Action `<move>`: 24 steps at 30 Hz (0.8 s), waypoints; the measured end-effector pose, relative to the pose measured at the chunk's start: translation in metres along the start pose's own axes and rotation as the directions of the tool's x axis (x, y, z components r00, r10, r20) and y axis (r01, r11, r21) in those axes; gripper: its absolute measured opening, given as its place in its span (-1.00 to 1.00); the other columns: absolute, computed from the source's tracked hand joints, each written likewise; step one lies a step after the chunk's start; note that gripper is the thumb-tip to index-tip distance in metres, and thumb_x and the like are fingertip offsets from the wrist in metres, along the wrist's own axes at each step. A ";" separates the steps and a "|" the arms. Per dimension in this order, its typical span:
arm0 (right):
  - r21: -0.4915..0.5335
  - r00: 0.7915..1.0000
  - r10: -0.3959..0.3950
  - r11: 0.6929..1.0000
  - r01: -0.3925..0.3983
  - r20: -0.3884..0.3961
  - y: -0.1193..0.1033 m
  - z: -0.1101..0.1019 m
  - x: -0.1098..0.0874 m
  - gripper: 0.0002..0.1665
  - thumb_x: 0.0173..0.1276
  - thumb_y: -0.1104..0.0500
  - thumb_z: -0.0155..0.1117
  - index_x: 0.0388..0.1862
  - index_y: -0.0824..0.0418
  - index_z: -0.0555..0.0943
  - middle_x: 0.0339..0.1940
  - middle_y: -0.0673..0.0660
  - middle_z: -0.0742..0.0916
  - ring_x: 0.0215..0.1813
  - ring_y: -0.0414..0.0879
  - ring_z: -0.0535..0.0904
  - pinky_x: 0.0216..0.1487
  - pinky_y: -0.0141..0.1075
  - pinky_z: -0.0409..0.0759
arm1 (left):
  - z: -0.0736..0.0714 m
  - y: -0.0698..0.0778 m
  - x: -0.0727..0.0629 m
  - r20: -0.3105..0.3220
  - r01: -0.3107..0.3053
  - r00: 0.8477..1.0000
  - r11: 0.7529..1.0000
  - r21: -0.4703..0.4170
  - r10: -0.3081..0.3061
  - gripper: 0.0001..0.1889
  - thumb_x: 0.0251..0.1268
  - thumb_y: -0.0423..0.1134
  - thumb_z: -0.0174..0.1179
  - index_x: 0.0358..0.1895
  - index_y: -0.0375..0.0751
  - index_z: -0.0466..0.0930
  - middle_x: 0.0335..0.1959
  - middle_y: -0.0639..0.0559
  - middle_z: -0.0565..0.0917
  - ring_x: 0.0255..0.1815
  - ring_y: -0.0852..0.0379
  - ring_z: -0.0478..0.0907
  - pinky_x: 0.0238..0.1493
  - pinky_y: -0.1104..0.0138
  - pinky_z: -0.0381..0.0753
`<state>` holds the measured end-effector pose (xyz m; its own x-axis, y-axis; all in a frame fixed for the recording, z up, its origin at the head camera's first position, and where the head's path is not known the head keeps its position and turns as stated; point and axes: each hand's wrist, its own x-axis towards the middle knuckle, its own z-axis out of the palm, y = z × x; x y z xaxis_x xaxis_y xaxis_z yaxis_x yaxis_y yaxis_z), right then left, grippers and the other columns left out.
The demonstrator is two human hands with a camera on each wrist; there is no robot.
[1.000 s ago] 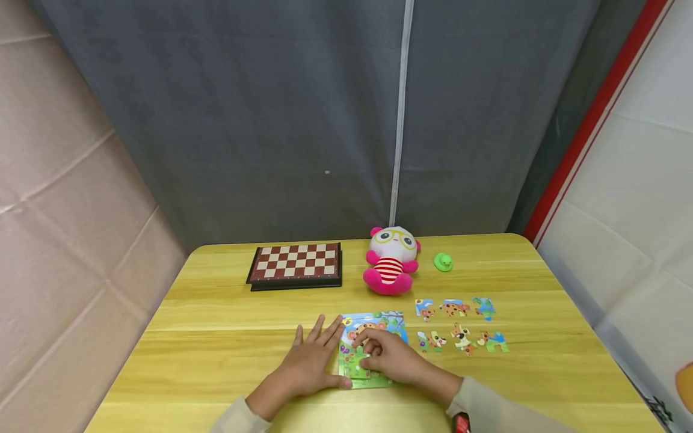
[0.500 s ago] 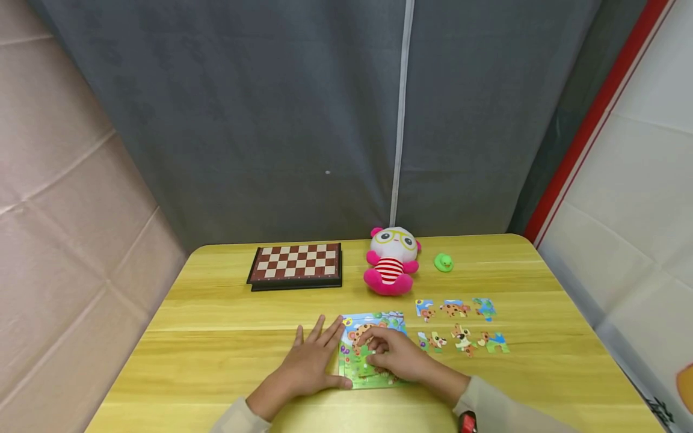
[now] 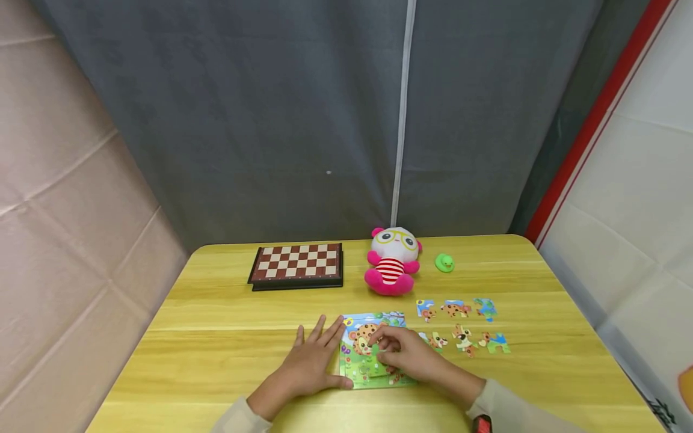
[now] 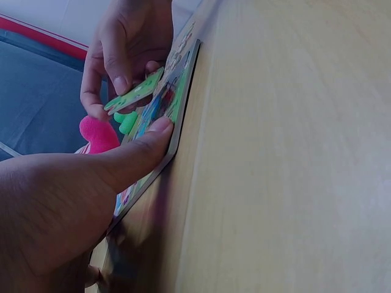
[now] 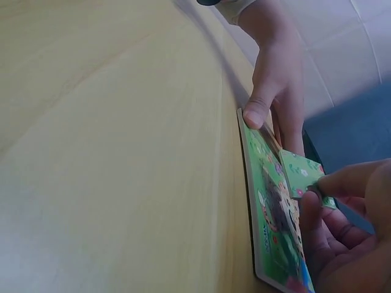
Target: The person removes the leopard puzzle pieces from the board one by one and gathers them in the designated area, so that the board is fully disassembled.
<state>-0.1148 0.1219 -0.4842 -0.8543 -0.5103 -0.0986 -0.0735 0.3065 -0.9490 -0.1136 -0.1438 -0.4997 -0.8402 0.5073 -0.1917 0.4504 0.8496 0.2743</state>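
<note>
A jigsaw board (image 3: 357, 322) printed with a spotted cartoon animal lies flat near the front of the table. My left hand (image 3: 308, 364) is spread at its left side, the thumb (image 4: 143, 152) resting on the board's edge. My right hand (image 3: 408, 355) pinches a green puzzle piece (image 5: 296, 173) with small flowers between thumb and fingers. In the left wrist view that piece (image 4: 137, 96) is held tilted, just above the board. The right hand covers part of the board in the head view.
Several loose puzzle pieces (image 3: 464, 338) lie in two rows right of the board. Behind stand a pink-and-white plush panda (image 3: 391, 264), a green rubber duck (image 3: 445, 263) and a chessboard box (image 3: 296, 264). A grey curtain (image 3: 298, 120) hangs beyond the table's far edge.
My right hand has moved a little to the right over the board with the green puzzle piece, uncovering more of the printed animal's face. The left hand has stayed in place.
</note>
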 end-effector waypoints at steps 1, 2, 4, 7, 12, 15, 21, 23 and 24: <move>-0.012 1.000 -0.003 1.000 0.003 -0.003 0.000 -0.001 -0.002 -0.72 0.37 0.32 0.33 0.05 0.31 0.65 -0.26 0.11 0.65 -0.36 -0.17 0.59 -0.36 -0.38 0.66 | 0.000 0.000 0.000 0.001 0.000 1.000 1.000 0.000 0.000 0.26 0.04 0.62 0.15 0.70 -0.03 -0.07 0.73 0.12 -0.16 0.71 -0.23 -0.23 0.51 -0.44 -0.18; -0.023 1.000 -0.007 1.000 0.007 -0.006 0.001 -0.003 -0.003 -0.73 0.37 0.31 0.33 0.04 0.31 0.65 -0.26 0.10 0.65 -0.35 -0.17 0.58 -0.34 -0.39 0.65 | 0.000 0.000 0.000 0.001 0.000 1.000 1.000 -0.001 0.000 0.26 0.05 0.62 0.15 0.70 -0.03 -0.07 0.73 0.12 -0.16 0.71 -0.23 -0.23 0.51 -0.44 -0.18; -0.043 1.000 -0.016 0.999 0.016 -0.011 0.002 -0.006 -0.006 -0.74 0.38 0.30 0.33 0.03 0.30 0.65 -0.26 0.10 0.66 -0.33 -0.18 0.58 -0.32 -0.39 0.63 | -0.001 0.001 0.000 0.004 0.001 1.000 1.000 -0.002 -0.001 0.25 0.05 0.62 0.15 0.70 -0.03 -0.07 0.73 0.11 -0.16 0.71 -0.23 -0.24 0.51 -0.44 -0.18; -0.036 1.000 -0.018 0.999 0.018 -0.007 0.002 -0.010 -0.012 -0.76 0.39 0.31 0.30 0.02 0.31 0.65 -0.27 0.11 0.67 -0.32 -0.18 0.59 -0.33 -0.37 0.64 | -0.002 0.001 0.000 0.006 0.001 1.000 1.000 -0.004 -0.001 0.25 0.05 0.62 0.14 0.70 -0.03 -0.07 0.73 0.11 -0.16 0.71 -0.23 -0.24 0.51 -0.44 -0.18; -0.018 1.000 -0.022 1.000 0.022 -0.007 0.004 -0.019 -0.020 -0.76 0.42 0.32 0.29 0.04 0.33 0.64 -0.28 0.14 0.66 -0.35 -0.18 0.57 -0.38 -0.38 0.64 | -0.002 0.001 0.000 0.007 -0.001 1.000 1.000 -0.009 0.001 0.25 0.05 0.62 0.13 0.70 -0.03 -0.08 0.73 0.11 -0.17 0.71 -0.23 -0.25 0.50 -0.44 -0.18; -0.032 0.999 -0.026 0.999 0.025 -0.020 0.008 -0.024 -0.026 -0.77 0.43 0.30 0.30 0.03 0.32 0.65 -0.28 0.13 0.66 -0.35 -0.20 0.56 -0.37 -0.40 0.60 | -0.001 0.001 -0.001 0.006 -0.005 1.000 1.000 -0.008 0.005 0.25 0.05 0.62 0.13 0.70 -0.04 -0.09 0.73 0.11 -0.17 0.71 -0.23 -0.25 0.50 -0.44 -0.19; -0.085 0.999 -0.018 0.996 0.015 -0.035 0.017 -0.034 -0.038 -0.80 0.46 0.26 0.30 0.02 0.26 0.66 -0.27 0.08 0.68 -0.32 -0.21 0.57 -0.34 -0.39 0.62 | 0.001 0.000 0.000 0.007 -0.009 1.000 1.000 0.007 0.009 0.26 0.05 0.65 0.08 0.71 -0.03 -0.10 0.74 0.12 -0.18 0.71 -0.23 -0.26 0.50 -0.45 -0.17; -0.105 0.999 -0.025 0.994 0.021 -0.039 0.020 -0.037 -0.041 -0.80 0.46 0.25 0.30 0.02 0.25 0.67 -0.26 0.07 0.69 -0.29 -0.21 0.58 -0.29 -0.39 0.63 | 0.000 0.000 0.000 0.008 -0.008 1.000 1.000 0.005 0.008 0.26 0.05 0.65 0.08 0.71 -0.03 -0.10 0.74 0.12 -0.18 0.71 -0.23 -0.25 0.50 -0.45 -0.18; -0.115 0.999 -0.029 0.993 0.024 -0.043 0.021 -0.039 -0.043 -0.80 0.46 0.24 0.30 0.02 0.24 0.67 -0.26 0.06 0.70 -0.27 -0.21 0.59 -0.25 -0.38 0.64 | 0.000 0.000 0.000 0.008 -0.008 1.000 1.000 0.005 0.008 0.26 0.05 0.64 0.09 0.71 -0.03 -0.10 0.74 0.11 -0.18 0.71 -0.23 -0.25 0.49 -0.45 -0.18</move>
<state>-0.0996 0.1820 -0.4885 -0.8730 -0.4842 -0.0586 -0.1521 0.3844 -0.9106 -0.1133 -0.1441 -0.4999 -0.8341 0.5154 -0.1967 0.4587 0.8461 0.2715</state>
